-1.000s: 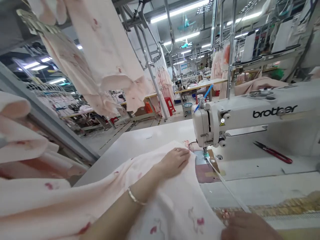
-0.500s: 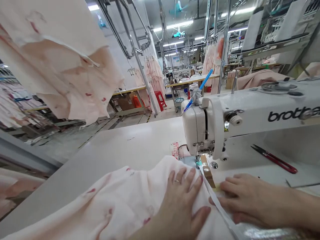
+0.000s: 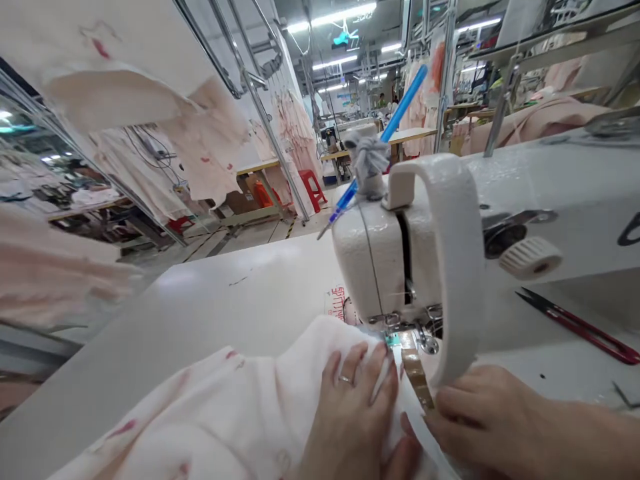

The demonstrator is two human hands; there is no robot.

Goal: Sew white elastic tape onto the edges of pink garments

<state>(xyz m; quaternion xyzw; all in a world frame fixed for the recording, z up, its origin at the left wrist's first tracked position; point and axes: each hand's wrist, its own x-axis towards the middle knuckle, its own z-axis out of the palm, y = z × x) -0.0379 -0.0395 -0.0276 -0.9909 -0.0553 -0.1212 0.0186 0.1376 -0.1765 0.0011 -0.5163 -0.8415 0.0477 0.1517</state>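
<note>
My left hand [image 3: 350, 420] lies flat on a pale pink fabric [image 3: 240, 413] with small red prints. Its fingers are slightly apart and point at the teal presser foot [image 3: 393, 340] of a white sewing machine [image 3: 370, 260]. A narrow white strip [image 3: 420, 427] runs back from the foot along the fabric's right side. My right hand [image 3: 495, 427] is closed at the edge of this strip, fingers curled in a pinch; the fingertips are partly hidden. Beside the strip, a brown taped block [image 3: 417, 377] sits on the machine bed.
Red-handled thread snips [image 3: 580, 327] lie on the table at right. A blue pen [image 3: 405, 103] is stuck through a grey cloth tie [image 3: 370, 157] on the machine head. Pale pink garments [image 3: 130, 73] hang at upper left. A red stool [image 3: 313, 190] stands beyond the table.
The view has come closer to the machine, so its head looks larger. The right hand stays at the strip, now partly behind the machine's white lever-like guard. The left hand remains flat on the fabric.
</note>
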